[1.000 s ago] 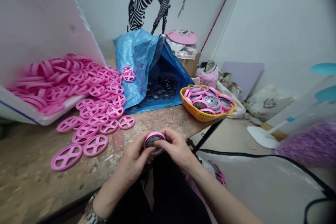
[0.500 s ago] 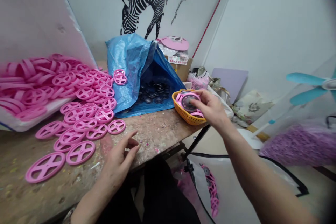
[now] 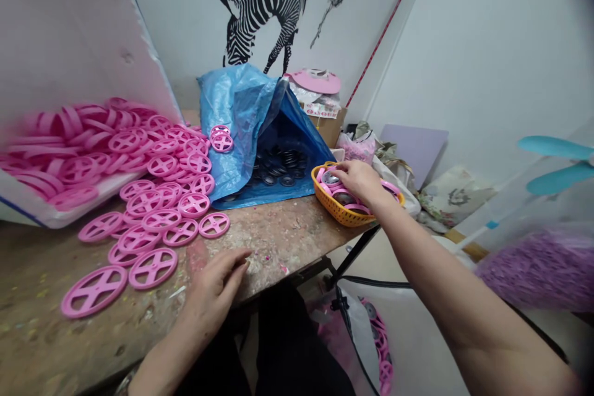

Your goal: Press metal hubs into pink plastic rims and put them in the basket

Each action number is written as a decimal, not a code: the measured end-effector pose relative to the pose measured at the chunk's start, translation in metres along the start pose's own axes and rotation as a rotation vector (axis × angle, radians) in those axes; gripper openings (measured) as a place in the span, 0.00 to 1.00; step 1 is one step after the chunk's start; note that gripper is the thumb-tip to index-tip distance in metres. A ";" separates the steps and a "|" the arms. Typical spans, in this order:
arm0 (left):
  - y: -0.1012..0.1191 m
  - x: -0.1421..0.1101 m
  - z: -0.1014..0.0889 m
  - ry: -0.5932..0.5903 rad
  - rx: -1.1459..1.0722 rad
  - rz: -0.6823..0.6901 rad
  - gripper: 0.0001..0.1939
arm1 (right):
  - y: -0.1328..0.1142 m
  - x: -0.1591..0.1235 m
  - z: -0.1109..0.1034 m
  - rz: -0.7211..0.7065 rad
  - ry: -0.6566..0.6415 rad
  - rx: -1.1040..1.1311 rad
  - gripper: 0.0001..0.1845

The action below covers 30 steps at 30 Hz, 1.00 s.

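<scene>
My right hand (image 3: 358,179) reaches out over the orange basket (image 3: 341,215) at the table's right edge. It lies palm down on the pink and silver assembled wheels (image 3: 390,187), fingers stretched flat, with nothing visibly gripped. My left hand (image 3: 217,278) rests on the worn tabletop near the front edge, fingers loosely apart and holding nothing. Loose pink spoked wheels (image 3: 153,267) lie just left of it.
A white foam box (image 3: 55,213) at the left spills several pink wheels and rings. A blue plastic bag (image 3: 241,117) behind holds dark round parts (image 3: 278,167). A cardboard box (image 3: 329,127), a teal fan (image 3: 554,161) and a clear bag (image 3: 371,334) with pink pieces stand to the right.
One second ago both hands held a pink wheel together at the table's front. My right hand carried it to the basket and has now lowered onto the pile; my left hand settled on the table.
</scene>
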<state>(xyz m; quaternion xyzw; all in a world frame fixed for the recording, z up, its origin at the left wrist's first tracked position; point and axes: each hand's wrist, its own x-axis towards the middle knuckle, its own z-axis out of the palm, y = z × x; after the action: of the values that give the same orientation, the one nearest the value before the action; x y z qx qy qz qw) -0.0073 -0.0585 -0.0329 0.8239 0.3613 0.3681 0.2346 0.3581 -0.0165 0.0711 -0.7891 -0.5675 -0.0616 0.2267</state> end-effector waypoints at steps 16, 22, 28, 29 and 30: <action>-0.008 0.070 -0.029 -0.208 0.979 -0.169 0.20 | -0.095 -0.066 0.030 -0.464 -0.156 0.132 0.12; -0.018 0.073 -0.024 -0.294 0.956 -0.158 0.18 | -0.102 -0.048 0.078 -0.333 -0.275 0.007 0.15; -0.008 0.062 -0.028 -0.318 0.856 -0.118 0.13 | -0.098 -0.015 0.109 -0.168 -0.229 -0.106 0.18; -0.007 0.059 -0.028 -0.332 0.837 -0.108 0.13 | -0.097 -0.010 0.114 -0.144 -0.225 -0.122 0.18; -0.007 0.056 -0.028 -0.347 0.815 -0.098 0.12 | -0.096 -0.005 0.118 -0.123 -0.222 -0.136 0.19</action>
<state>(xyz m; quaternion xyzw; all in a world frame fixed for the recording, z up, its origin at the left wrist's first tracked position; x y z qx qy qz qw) -0.0057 -0.0074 0.0047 0.8807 0.4706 0.0404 -0.0350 0.2489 0.0542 -0.0080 -0.7684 -0.6308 -0.0259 0.1044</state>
